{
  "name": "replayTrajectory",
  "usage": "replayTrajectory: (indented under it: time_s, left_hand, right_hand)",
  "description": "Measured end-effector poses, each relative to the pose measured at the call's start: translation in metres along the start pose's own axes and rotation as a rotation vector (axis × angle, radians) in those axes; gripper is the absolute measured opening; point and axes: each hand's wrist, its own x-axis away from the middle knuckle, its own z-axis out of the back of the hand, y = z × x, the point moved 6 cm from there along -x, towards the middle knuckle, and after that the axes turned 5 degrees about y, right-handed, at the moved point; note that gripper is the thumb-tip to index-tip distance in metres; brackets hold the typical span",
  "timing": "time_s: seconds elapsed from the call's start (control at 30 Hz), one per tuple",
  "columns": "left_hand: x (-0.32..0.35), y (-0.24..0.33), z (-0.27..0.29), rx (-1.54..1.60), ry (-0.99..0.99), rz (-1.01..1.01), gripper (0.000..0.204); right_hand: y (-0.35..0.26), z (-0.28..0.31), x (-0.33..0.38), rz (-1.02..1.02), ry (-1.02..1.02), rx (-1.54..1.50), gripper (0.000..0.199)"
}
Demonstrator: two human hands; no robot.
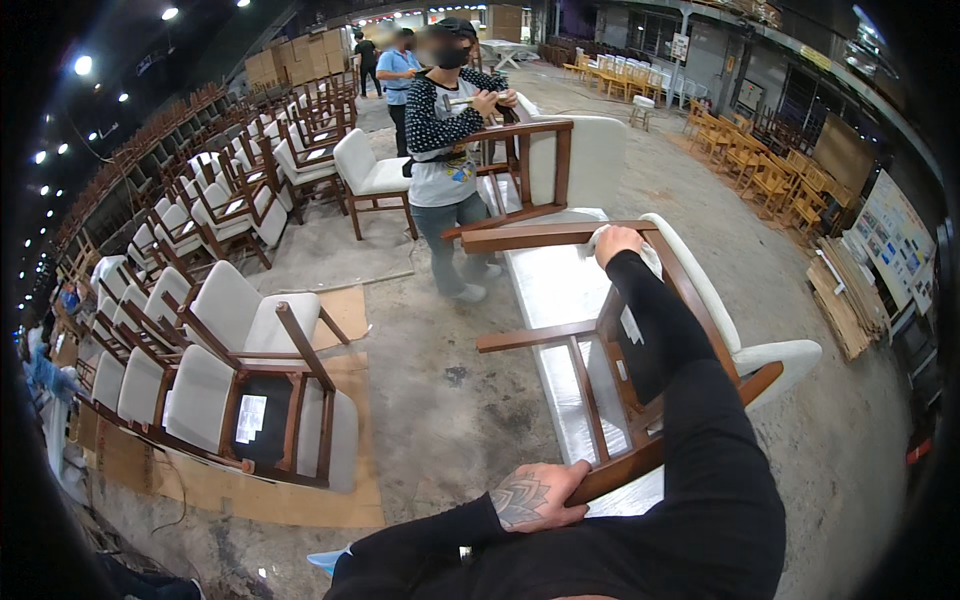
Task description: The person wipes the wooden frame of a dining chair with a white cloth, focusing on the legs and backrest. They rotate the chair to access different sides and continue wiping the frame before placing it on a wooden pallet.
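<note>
A wooden chair with white upholstery [780,356] lies tipped over in front of me, its legs pointing left and its dark underside showing. It rests on a long bench [555,285] wrapped in shiny plastic. My left hand [540,497] is closed round the chair's near wooden leg. Higher up, my right hand [620,245] presses a white cloth [652,262] against the far leg, close to where it meets the seat frame. My right forearm hides part of the chair's underside.
Across the bench, a masked person [455,150] works at another tipped chair [570,165]. Upturned and stacked chairs [250,400] lie on cardboard at left, with rows of chairs behind. Small yellow wooden chairs [765,180], flattened cardboard [845,300] and a display board [890,235] stand at right.
</note>
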Motion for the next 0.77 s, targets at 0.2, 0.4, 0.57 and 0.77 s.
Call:
replayTrajectory:
  time_s: [0.2, 0.4, 0.57, 0.77]
  left_hand:
    - [-0.004, -0.007, -0.004, 0.019, -0.034, 0.053, 0.05]
    - [-0.003, -0.007, -0.003, -0.006, -0.029, 0.089, 0.055]
    - [-0.003, -0.006, -0.001, 0.011, -0.003, 0.058, 0.058]
    - [-0.002, -0.004, 0.001, -0.018, 0.025, 0.062, 0.051]
  right_hand:
    - [0.008, -0.014, -0.004, 0.004, 0.001, -0.071, 0.032]
    - [0.048, 0.025, 0.106, 0.13, -0.152, -0.183, 0.038]
    - [0.093, 0.062, 0.228, 0.189, -0.242, -0.206, 0.044]
    - [0.187, 0.122, 0.205, 0.154, -0.195, -0.491, 0.051]
